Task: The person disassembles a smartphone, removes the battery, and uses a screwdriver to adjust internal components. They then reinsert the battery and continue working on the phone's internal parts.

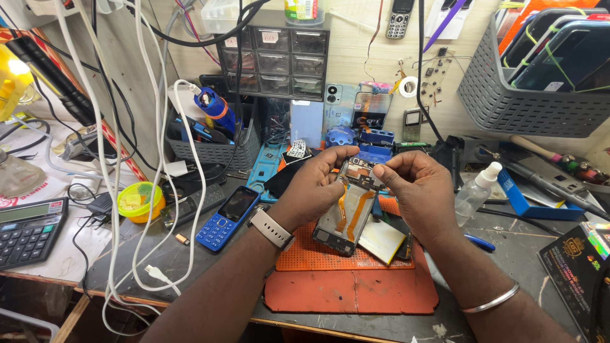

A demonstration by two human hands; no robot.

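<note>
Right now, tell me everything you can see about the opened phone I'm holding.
The opened phone has its back cover off, showing a grey metal frame, orange flex ribbons down the middle and a circuit board at the top. It is tilted, top end raised, above the orange perforated mat. The left hand and right hand pinch its top end with their fingers.

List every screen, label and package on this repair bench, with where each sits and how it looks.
Opened phone with orange ribbon cables: held in left hand and right hand, over the orange mat.
Blue keypad phone: left of the hands, dark screen.
Grey desk calculator: far left, pale display.
Black printed box: right edge, gold emblem.
Clear spray bottle: right of the hands, white nozzle.
</note>
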